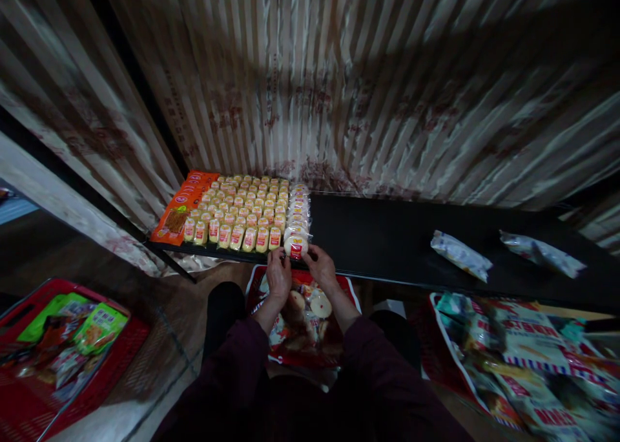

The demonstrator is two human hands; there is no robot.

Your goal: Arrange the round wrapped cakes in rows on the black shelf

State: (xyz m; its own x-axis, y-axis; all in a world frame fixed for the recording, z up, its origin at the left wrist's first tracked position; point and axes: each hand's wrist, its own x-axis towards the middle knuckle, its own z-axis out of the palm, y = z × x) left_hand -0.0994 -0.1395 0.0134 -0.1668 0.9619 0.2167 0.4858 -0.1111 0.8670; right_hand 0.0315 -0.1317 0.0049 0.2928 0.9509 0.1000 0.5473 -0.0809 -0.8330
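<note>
A round white wrapped cake (pixel 296 243) with a red label stands at the front of a row of like cakes (pixel 299 203) on a black shelf (pixel 368 235). My left hand (pixel 279 274) touches its left side, and my right hand (pixel 321 265) has its fingers on the right side, so the cake is pinched between both. Left of that row stand many small yellow wrapped cakes (pixel 237 212) in tight rows. Beneath my hands is a red basket (pixel 358 296) with more round wrapped cakes (pixel 320 305) and packets inside.
An orange packet (pixel 184 206) lies at the shelf's left end. Two silvery packets (pixel 461 254) (pixel 542 251) rest toward the right. Red baskets of snack bags stand at left (pixel 116 348) and right (pixel 440 358). A pleated curtain (pixel 310 93) hangs behind the shelf.
</note>
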